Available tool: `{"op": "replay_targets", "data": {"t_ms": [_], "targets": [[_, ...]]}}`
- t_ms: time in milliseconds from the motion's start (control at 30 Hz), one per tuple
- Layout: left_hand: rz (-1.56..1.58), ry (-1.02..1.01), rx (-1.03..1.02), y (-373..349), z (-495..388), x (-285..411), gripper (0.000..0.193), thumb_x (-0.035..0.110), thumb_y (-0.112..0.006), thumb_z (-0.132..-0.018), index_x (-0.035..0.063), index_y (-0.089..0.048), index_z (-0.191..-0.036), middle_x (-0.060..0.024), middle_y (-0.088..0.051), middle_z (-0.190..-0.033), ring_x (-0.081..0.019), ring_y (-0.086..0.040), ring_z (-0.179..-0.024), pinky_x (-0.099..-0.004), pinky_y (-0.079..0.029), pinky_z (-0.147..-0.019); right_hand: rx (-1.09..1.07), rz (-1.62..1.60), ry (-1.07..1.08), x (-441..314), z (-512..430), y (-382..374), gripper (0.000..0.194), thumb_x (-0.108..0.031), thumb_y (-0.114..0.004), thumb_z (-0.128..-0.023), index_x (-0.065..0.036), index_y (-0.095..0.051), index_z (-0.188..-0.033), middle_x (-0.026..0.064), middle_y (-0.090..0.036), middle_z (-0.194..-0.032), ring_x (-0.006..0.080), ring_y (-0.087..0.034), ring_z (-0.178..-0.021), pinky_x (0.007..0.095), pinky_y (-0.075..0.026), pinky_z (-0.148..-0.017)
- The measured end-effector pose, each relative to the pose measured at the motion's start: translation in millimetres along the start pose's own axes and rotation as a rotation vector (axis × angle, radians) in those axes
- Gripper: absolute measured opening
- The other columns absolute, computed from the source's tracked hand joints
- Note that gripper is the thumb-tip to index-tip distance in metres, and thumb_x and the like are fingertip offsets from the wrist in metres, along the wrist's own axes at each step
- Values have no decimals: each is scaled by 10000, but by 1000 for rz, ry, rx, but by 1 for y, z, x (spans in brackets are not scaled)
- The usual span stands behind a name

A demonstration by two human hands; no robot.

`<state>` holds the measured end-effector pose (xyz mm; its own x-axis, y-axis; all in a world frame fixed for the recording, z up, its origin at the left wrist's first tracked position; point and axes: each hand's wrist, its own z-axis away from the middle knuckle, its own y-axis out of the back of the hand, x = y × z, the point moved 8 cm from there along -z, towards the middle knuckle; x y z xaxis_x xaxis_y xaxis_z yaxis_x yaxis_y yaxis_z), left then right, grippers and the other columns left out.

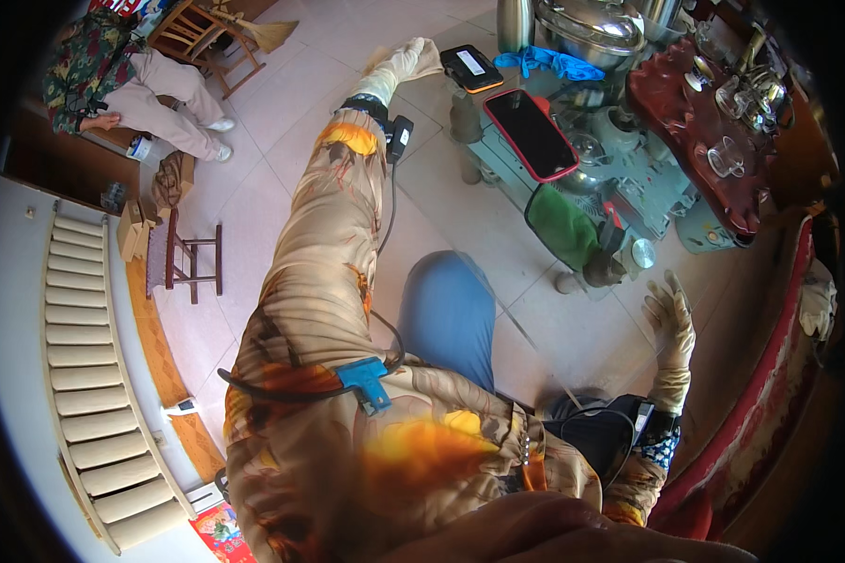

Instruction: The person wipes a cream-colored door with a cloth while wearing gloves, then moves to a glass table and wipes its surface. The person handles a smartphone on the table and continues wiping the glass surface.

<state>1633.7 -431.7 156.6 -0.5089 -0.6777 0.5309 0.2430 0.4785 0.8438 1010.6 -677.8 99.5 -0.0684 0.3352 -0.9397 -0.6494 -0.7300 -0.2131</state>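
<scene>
My left hand (400, 65), in a pale glove, reaches far out over the glass tabletop (458, 232). A tan cloth (431, 59) shows beside its fingers and seems held under them. Just right of that hand lies a black device with an orange edge (473, 69). A smartphone in a red case (533, 135) rests farther right on the glass. My right hand (669, 317), gloved too, is raised at the right with its fingers spread and slightly blurred. Nothing is in it. A lidded glass jar (639, 255) and a green cloth (562, 224) are nearest to it.
A reddish carved wooden tea tray (704, 127) bears glass cups. Blue gloves (549, 63) lie before a steel pot (591, 32). A red-edged seat (753, 380) curves along the right. Another person (134, 84) sits at upper left, near a wooden stool (193, 257) and a broom (267, 34).
</scene>
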Motion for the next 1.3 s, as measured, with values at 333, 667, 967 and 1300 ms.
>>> {"op": "replay_targets", "data": {"t_ms": [333,667,967,1300], "targets": [[-55,-97,24,-34,-75,-28,593,534,-306,-954,217,-334,-1454,-83,-309,-1509,-274,-268,-1400,-392,-217,-1137,36,-39,-9,-3,-4,-5,718,-491,-563,-897,-13,-383,-1401,134,-626,-1139,138,-611,-910,281,-481,-848],[-483,-115,-59,-26,-26,-6,594,546,-321,-949,257,-310,-1468,-91,-182,-1561,-301,-163,-1434,-413,-156,-1157,-22,-49,-9,-4,-1,-9,714,-507,-530,-909,-25,-369,-1411,125,-609,-1171,134,-593,-931,279,-466,-861],[-521,-100,-131,-20,71,15,649,578,-369,-935,232,-293,-1479,-86,-116,-1578,-290,-85,-1453,-555,-69,-1132,-127,-56,5,1,0,-8,657,-514,-490,-932,-64,-402,-1402,112,-602,-1195,138,-571,-960,294,-451,-877],[-469,-138,-161,-32,150,45,666,559,-423,-924,212,-295,-1478,-91,-111,-1578,-306,-73,-1452,-554,-61,-1132,-181,-105,8,13,-6,3,598,-511,-455,-954,-86,-446,-1374,107,-618,-1187,175,-570,-980,332,-440,-905]]}}
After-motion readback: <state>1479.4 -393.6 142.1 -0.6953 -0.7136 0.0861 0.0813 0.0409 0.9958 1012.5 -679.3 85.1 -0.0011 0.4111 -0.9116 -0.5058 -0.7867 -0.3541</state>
